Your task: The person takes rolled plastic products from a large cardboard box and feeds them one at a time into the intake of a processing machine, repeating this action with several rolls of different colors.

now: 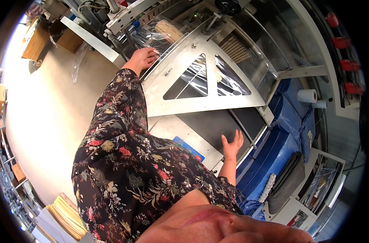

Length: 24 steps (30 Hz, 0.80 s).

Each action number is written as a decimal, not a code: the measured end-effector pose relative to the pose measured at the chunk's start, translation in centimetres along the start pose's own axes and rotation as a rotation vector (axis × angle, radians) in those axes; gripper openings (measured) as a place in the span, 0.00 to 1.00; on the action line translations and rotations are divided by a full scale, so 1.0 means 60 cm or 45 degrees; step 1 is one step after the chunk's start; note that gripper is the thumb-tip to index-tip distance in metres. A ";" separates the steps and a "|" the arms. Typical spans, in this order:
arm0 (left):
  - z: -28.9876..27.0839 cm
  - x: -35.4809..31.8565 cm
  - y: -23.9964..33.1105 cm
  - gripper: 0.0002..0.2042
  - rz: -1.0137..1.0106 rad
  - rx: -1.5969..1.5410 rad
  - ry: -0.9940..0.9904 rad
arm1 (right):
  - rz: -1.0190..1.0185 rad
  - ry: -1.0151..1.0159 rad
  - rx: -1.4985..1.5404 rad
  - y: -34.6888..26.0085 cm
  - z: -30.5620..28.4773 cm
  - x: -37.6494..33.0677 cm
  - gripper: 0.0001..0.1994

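Observation:
My left hand point(144, 58) reaches out at the far left end of a machine's white metal frame point(210, 79), which has two rounded triangular openings. Its fingers are stretched and lie next to clear plastic film point(146, 37); I cannot tell whether they touch it. A light wooden block point(168, 30) rests by that film. My right hand point(233, 142) hovers with fingers and thumb apart over the dark belt point(210, 127), beside a thin metal rod point(243, 128). Nothing is in it. Shiny film shows through the frame's openings.
A blue control panel point(188, 148) sits between my body and the belt. At the right are blue plastic sheeting point(279, 133), a white roll point(307, 96) and a folded dark cloth point(287, 182). Cardboard boxes point(38, 42) stand far left; a stack of yellowish sheets point(67, 216) lies lower left.

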State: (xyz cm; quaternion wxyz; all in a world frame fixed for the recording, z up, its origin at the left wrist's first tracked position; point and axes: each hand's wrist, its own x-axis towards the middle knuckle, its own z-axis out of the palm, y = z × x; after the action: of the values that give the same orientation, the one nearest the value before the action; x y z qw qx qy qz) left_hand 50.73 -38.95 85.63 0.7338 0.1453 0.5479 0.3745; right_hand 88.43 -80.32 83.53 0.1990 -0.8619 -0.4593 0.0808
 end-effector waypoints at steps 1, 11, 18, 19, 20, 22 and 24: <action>-0.001 -0.001 0.003 0.18 -0.010 0.055 0.024 | -0.013 -0.017 0.021 -0.005 0.004 -0.002 0.39; 0.021 0.036 -0.006 0.09 0.016 0.360 -0.309 | -0.117 -0.150 0.150 -0.071 0.027 -0.027 0.38; 0.008 0.077 0.010 0.14 -0.055 0.213 -0.064 | -0.202 -0.150 0.195 -0.088 0.045 -0.067 0.36; 0.004 0.079 0.007 0.14 -0.055 0.247 -0.083 | -0.209 -0.139 0.196 -0.088 0.044 -0.073 0.36; -0.002 0.076 0.001 0.14 -0.041 0.282 -0.105 | -0.192 -0.133 0.199 -0.087 0.041 -0.080 0.36; -0.011 0.063 -0.002 0.17 -0.019 0.329 -0.054 | -0.125 -0.133 0.196 -0.083 0.033 -0.095 0.36; -0.010 0.040 0.008 0.29 0.092 0.663 0.066 | -0.008 -0.108 0.228 -0.076 0.027 -0.111 0.36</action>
State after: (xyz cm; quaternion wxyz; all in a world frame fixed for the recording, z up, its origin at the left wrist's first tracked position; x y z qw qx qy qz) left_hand 50.26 -37.05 84.06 0.6437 0.3389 0.6388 0.2505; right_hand 80.66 -83.09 83.68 0.2557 -0.8350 -0.4611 0.1574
